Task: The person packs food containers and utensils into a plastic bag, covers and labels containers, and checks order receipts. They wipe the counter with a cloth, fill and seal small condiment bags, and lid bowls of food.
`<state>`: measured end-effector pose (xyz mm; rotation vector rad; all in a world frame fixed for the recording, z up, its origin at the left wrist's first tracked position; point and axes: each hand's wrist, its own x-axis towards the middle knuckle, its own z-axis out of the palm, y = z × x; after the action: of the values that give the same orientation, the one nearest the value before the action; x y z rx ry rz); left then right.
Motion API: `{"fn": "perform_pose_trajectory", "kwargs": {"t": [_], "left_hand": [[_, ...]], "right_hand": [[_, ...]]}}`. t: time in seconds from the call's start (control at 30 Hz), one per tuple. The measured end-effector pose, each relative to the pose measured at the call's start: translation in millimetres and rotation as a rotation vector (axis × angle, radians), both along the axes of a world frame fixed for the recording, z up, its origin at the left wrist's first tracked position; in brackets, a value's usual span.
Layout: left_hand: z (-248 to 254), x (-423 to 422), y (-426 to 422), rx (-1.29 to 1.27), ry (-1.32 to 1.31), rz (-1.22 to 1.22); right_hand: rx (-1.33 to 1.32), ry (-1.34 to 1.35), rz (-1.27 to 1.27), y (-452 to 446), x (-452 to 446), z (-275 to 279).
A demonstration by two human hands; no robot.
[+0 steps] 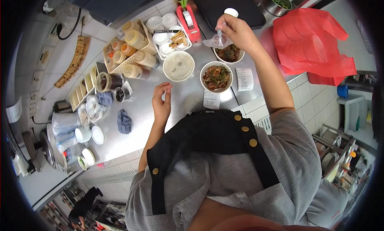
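My right hand [236, 32] pinches a crumpled clear plastic piece [219, 40] above the farther bowl of food [229, 54]. A second white bowl of dark, saucy food with green strips [216, 78] stands just nearer to me. Paper slips with print lie beside it, one on the right [245, 79] and one below [211, 99]. My left hand [162, 100] is over the steel counter with loosely curled fingers and nothing visible in it. Beyond its fingertips is a round white lid with a small mark [179, 66].
Sauce bottles fill a basket [155, 48] at upper left, beside a tray of small lids [164, 55]. A red tape dispenser [194, 29] stands near a black tray [228, 3]. A red plastic bag [308, 45] is at right. A blue cloth [124, 121] lies left.
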<state>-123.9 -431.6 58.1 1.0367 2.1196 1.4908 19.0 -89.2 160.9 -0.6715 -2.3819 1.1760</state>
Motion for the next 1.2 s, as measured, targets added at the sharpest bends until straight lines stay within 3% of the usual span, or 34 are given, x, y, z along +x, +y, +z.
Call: {"fn": "perform_pose_trajectory", "kwargs": {"t": [0.1, 0.17, 0.37, 0.43, 0.5, 0.57, 0.63, 0.7, 0.77, 0.8, 0.87, 1.0, 1.07, 1.13, 1.17, 1.2], "left_hand": [[-1.2, 4.0, -12.5, -0.024, 0.003, 0.048], [-0.2, 6.6, -14.8, -0.028, -0.01, 0.064], [-4.6, 13.9, -5.4, -0.031, 0.002, 0.046], [-5.2, 21.0, 5.7, -0.202, -0.166, 0.036], [-26.4, 25.0, 18.2, -0.174, -0.211, -0.021], [-38.7, 31.9, 35.7, -0.255, -0.143, -0.193], [-65.8, 39.3, 55.3, -0.263, -0.219, -0.198], [-74.5, 48.9, 76.6, -0.261, -0.292, -0.208], [-73.4, 58.0, 93.4, -0.267, -0.581, -0.184], [-75.7, 60.2, 99.3, -0.261, -0.582, -0.188], [-80.3, 63.9, 105.2, -0.177, -0.701, -0.202], [-53.5, 55.2, 87.8, -0.222, -0.663, -0.213], [-30.3, 47.9, 52.6, -0.219, -0.719, -0.208], [-21.5, 36.5, 6.9, -0.207, -0.767, -0.143], [-17.8, 25.7, -19.5, -0.199, -0.813, -0.077], [-16.2, 14.7, -44.7, -0.188, -0.806, -0.012]], "right_hand": [[-0.107, 0.035, 0.004, -8.2, -13.4, -19.1], [0.07, 0.03, 0.018, -8.6, -24.6, -40.0], [-0.032, 0.053, 0.043, -11.7, -56.5, -106.3], [-0.004, 0.011, 0.057, -12.1, -59.3, -123.7], [0.03, 0.021, 0.107, -7.6, -52.7, -130.0], [0.192, 0.199, -0.172, -1.0, -36.9, -122.2], [0.182, 0.128, -0.452, 27.3, 1.1, -125.3], [0.293, -0.218, -0.788, 28.4, 40.2, -139.0], [0.214, -0.422, -0.877, 28.9, 61.6, -184.6], [0.221, -0.421, -0.88, 23.6, 65.2, -185.3], [-0.757, -0.186, -0.646, 10.4, 73.5, -187.6], [-0.764, -0.056, -0.71, -5.1, 64.1, -181.4], [-0.609, -0.138, -0.71, -3.4, 70.1, -173.5], [-0.19, -0.413, -0.587, -8.1, 87.2, -141.0], [-0.13, -0.293, -0.532, 18.0, 111.8, -191.4], [-0.319, -0.217, -0.534, -16.6, 107.9, -130.1]]}}
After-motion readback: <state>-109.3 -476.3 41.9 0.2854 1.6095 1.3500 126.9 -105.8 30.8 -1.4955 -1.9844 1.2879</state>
